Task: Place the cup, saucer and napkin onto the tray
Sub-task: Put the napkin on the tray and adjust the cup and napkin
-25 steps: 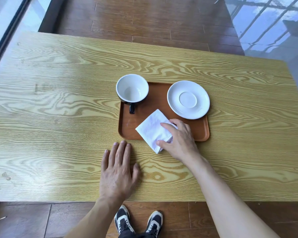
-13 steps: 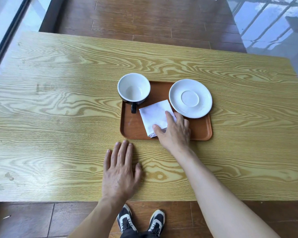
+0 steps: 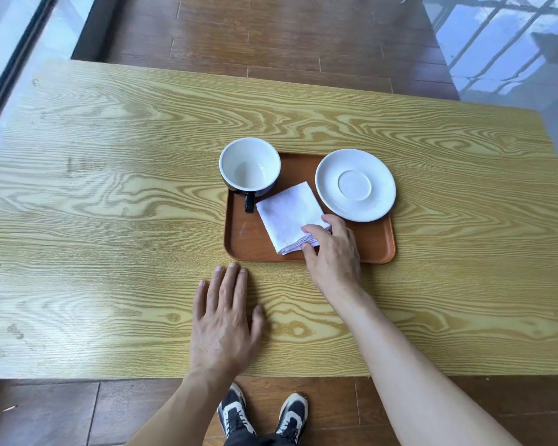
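A brown tray (image 3: 244, 241) lies in the middle of the wooden table. On its far left corner stands the cup (image 3: 250, 165), white inside and dark outside, its handle pointing toward me. The white saucer (image 3: 355, 185) rests on the tray's far right corner, overhanging the rim. The folded white napkin (image 3: 287, 214) lies flat on the tray between them. My right hand (image 3: 334, 252) sits at the napkin's near right corner, fingers on top and thumb at its edge. My left hand (image 3: 223, 320) lies flat on the table just in front of the tray, fingers spread, holding nothing.
The table (image 3: 110, 204) has yellow wood grain and its near edge runs just above my shoes (image 3: 261, 413). Dark wooden floor lies beyond the far edge, with glass panels at the left and right.
My right hand carried the napkin from the tray's near edge fully onto the tray, between cup and saucer, then slid back to its near right corner. The left hand stayed put.
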